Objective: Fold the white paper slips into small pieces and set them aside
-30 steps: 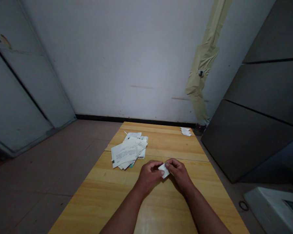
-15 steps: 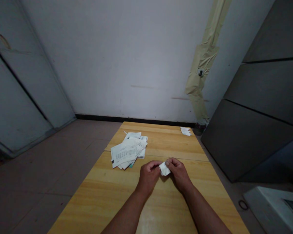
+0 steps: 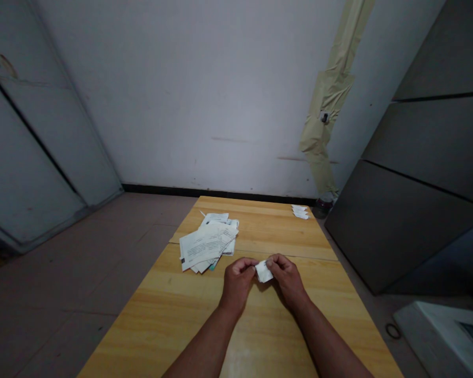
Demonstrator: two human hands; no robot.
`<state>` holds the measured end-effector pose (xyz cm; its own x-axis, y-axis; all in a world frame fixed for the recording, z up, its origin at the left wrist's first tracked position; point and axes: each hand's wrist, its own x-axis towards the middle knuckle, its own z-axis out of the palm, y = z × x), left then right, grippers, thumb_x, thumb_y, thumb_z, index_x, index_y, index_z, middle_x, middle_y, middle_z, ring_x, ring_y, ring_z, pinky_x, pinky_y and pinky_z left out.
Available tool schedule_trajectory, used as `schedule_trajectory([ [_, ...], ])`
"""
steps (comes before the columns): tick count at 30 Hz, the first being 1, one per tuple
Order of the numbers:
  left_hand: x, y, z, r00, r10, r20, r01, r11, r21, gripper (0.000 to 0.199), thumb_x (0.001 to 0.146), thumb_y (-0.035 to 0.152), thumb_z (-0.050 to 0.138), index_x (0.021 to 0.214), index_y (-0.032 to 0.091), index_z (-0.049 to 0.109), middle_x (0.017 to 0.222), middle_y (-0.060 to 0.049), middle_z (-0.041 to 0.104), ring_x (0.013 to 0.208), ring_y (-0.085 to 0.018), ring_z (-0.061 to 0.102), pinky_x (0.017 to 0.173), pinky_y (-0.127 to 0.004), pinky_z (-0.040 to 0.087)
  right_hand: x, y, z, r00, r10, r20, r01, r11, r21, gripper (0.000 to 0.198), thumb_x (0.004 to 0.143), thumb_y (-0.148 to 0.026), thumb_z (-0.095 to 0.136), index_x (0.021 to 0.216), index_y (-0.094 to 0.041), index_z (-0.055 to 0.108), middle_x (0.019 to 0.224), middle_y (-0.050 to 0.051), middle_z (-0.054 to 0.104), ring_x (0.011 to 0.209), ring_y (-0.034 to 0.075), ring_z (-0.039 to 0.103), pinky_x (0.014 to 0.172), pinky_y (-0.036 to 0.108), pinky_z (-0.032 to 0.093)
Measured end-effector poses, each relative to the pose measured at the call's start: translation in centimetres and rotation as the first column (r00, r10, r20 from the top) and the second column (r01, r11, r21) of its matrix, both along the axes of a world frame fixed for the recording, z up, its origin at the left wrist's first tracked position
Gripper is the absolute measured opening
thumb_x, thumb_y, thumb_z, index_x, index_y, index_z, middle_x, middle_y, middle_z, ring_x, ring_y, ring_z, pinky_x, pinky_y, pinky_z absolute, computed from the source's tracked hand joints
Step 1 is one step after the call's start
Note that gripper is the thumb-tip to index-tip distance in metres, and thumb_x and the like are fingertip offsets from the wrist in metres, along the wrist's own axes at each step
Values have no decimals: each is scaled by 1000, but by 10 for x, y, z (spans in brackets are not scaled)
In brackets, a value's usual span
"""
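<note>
A small folded piece of white paper (image 3: 264,272) is held between my two hands, low over the near part of the wooden table (image 3: 205,325). My left hand (image 3: 238,281) pinches its left edge with thumb and fingers. On the other side, my right hand (image 3: 287,277) grips the right edge, its thumb lying on top. The paper's underside is hidden. A loose pile of printed paper sheets (image 3: 203,245) lies on the table, beyond my left hand and to its left.
Several small folded white papers (image 3: 300,212) lie in a row by the table's far right corner. Behind the table stands a white wall (image 3: 220,105). Grey panels (image 3: 418,210) rise at the right, with a white box (image 3: 437,331) on the floor.
Both hands and the folded paper have shifted very slightly left. The pile and the small papers at the far corner lie as before.
</note>
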<state>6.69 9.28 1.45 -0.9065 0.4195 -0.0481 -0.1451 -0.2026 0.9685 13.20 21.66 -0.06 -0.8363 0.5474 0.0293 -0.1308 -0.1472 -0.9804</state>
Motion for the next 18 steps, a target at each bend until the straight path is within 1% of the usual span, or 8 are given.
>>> schedule_trajectory([
  [3,0,-2,3,999,-28,40,26,998,50,27,62,26,64,83,11,70,65,-3,69,57,-15,60,59,-26,48,0,1,-3,1000,-7,-4,7,1000,-6,36,68,-49,78,68,-18,59,60,-2,57,55,12,48,54,25,39],
  [5,0,-3,3,998,-42,38,39,997,65,33,64,29,65,92,11,68,65,-3,69,57,-15,60,59,-26,48,0,1,-5,1000,-2,-6,2,1000,1,36,68,-48,78,68,-18,59,60,-2,57,56,12,49,54,25,40],
  [10,0,1,-1,999,-8,31,7,1000,27,40,60,29,72,95,10,65,60,1,65,54,-12,57,56,-23,44,0,1,-5,1000,13,5,-13,1000,22,34,70,-47,77,69,-18,59,60,-3,56,56,12,48,52,24,38],
  [14,-1,3,-2,999,9,40,-11,999,51,41,60,29,70,97,11,64,57,3,62,52,-11,55,55,-22,43,0,0,-5,1000,-1,4,1,1000,20,32,70,-45,76,68,-18,59,60,-3,54,56,12,47,53,23,37],
  [18,0,3,0,1000,29,6,-29,998,56,43,62,28,69,101,12,62,57,3,62,52,-11,55,55,-22,42,1,0,-5,1000,15,-2,-15,1000,15,31,71,-44,76,69,-18,59,61,-3,55,56,12,47,53,23,38],
])
